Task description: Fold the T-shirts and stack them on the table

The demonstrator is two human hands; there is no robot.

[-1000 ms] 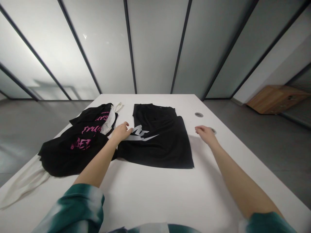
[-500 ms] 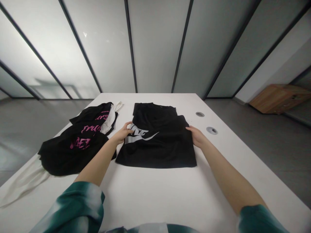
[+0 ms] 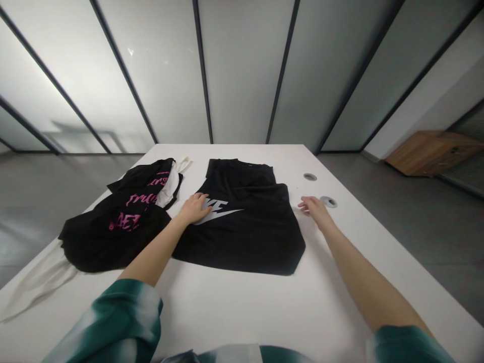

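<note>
A black T-shirt [image 3: 249,237] with a grey-white printed logo lies on the white table in front of me. Its neckline points away from me, and its lower right corner looks turned under. My left hand [image 3: 194,207] rests flat on the shirt's left side, fingers spread over the edge of the print. Just off the right edge of the cloth, my right hand [image 3: 315,209] hovers with fingers loosely apart and nothing in them.
To the left lies a heap of black clothing [image 3: 113,227] with pink lettering and white sleeves. Two round grommets [image 3: 310,177] are set into the right side of the white table [image 3: 234,312]. A wooden cabinet [image 3: 431,151] stands beyond on the right.
My right hand has let go of the shirt's right edge and moved slightly right. The left hand has flattened onto the cloth, and the hem has dropped nearer to me.
</note>
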